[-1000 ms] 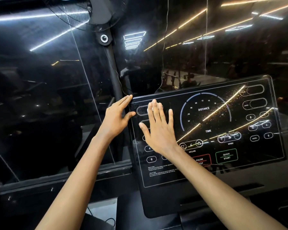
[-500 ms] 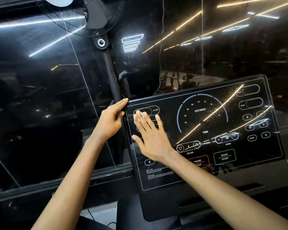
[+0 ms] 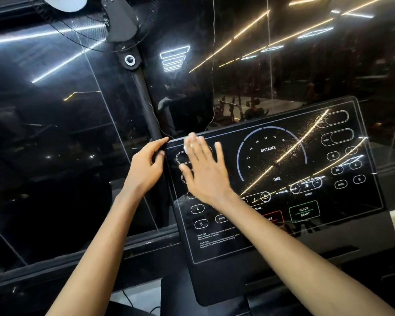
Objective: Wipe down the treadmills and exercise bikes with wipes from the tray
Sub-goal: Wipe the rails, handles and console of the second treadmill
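The black treadmill console (image 3: 271, 229) tilts toward me, with printed buttons and a DISTANCE dial. My right hand (image 3: 203, 172) lies flat on the panel's upper left part, fingers straight and spread. A pale blurred patch (image 3: 190, 142) shows at its fingertips; I cannot tell whether it is a wipe. My left hand (image 3: 146, 165) holds the console's left edge, its index finger on the top corner and its thumb against the side. No tray is in view.
A standing fan (image 3: 96, 21) on a black pole (image 3: 149, 110) rises just left of the console, close to my left hand. Dark reflective glass (image 3: 55, 133) fills the background. A window ledge (image 3: 78, 265) runs below it.
My right hand has slid up the panel's left side toward the top edge. My left hand has curled more tightly onto the console's edge. The view has moved slightly.
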### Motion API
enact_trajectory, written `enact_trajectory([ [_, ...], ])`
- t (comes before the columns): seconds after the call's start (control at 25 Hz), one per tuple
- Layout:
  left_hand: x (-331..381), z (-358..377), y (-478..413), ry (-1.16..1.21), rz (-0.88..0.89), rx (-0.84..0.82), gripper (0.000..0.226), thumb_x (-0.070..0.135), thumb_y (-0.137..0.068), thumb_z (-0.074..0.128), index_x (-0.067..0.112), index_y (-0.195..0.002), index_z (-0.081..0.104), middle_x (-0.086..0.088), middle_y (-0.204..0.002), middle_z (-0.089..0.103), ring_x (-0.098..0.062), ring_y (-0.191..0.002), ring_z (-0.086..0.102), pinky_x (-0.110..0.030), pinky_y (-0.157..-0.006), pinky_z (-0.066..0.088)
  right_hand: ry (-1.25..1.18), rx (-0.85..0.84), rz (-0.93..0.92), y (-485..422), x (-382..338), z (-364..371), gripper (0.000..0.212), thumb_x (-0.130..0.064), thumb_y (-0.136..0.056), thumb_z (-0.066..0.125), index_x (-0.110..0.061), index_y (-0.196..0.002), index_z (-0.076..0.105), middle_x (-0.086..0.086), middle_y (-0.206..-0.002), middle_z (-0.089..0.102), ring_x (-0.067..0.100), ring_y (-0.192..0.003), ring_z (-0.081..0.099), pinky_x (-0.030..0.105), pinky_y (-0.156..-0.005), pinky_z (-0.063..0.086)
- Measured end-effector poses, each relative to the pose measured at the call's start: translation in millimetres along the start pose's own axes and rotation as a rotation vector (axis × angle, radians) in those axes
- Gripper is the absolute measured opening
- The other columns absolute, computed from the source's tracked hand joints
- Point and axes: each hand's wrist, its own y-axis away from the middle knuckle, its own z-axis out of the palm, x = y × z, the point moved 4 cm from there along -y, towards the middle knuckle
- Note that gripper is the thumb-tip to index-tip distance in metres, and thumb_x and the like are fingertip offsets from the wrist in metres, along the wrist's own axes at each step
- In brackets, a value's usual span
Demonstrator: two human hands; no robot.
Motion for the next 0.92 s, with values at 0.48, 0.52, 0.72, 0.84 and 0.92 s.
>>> enact_trajectory([
  [0.48,24.0,52.0,2.7,-0.479,0.263,-0.043,0.069,0.04,-0.102,0.053,0.01,-0.158,0.027,-0.008,-0.162,0.031,-0.023,-0.153,0.02,-0.038,-0.125,0.008,-0.035,-0.093,0.321,133.4,42.5,16.6,0.074,-0.054,-0.105,0.02,-0.012,-0.159,-0.007,0.006,-0.167,-0.011,0.023,-0.155,-0.008,0.055,-0.124,0.005],
  [0.52,24.9,53.6,3.4,-0.48,0.26,-0.031,0.069,0.039,-0.101,0.054,0.01,-0.158,0.027,-0.008,-0.161,0.032,-0.024,-0.152,0.02,-0.038,-0.125,0.008,-0.045,-0.123,0.291,150.7,31.4,21.7,0.075,-0.054,-0.105,0.021,-0.012,-0.159,-0.006,0.007,-0.167,-0.011,0.024,-0.155,-0.008,0.055,-0.123,0.005],
  [0.72,27.5,56.4,13.3,-0.488,0.226,-0.005,0.067,0.038,-0.102,0.052,0.015,-0.159,0.026,-0.009,-0.163,0.028,-0.023,-0.154,0.015,-0.04,-0.125,0.006,-0.001,-0.24,0.259,221.6,19.5,46.2,0.072,-0.055,-0.104,0.022,-0.015,-0.161,0.003,0.003,-0.168,-0.006,0.021,-0.155,-0.002,0.054,-0.12,0.011],
  [0.84,21.8,57.2,31.1,-0.434,0.149,0.067,0.068,0.036,-0.102,0.054,0.013,-0.159,0.024,-0.011,-0.166,0.018,-0.026,-0.155,0.011,-0.044,-0.124,0.011,-0.013,-0.23,0.41,238.6,32.8,43.8,0.074,-0.054,-0.103,0.024,-0.011,-0.16,0.005,0.005,-0.168,-0.004,0.023,-0.155,0.0,0.053,-0.121,0.01],
  [0.92,16.6,65.8,53.4,-0.319,0.001,0.127,0.075,0.038,-0.102,0.053,0.009,-0.16,0.015,-0.014,-0.168,0.006,-0.029,-0.155,0.009,-0.047,-0.123,0.016,-0.029,-0.265,0.356,251.3,20.6,48.4,0.076,-0.054,-0.103,0.027,-0.009,-0.16,0.006,0.008,-0.168,-0.003,0.025,-0.155,0.002,0.052,-0.121,0.01],
])
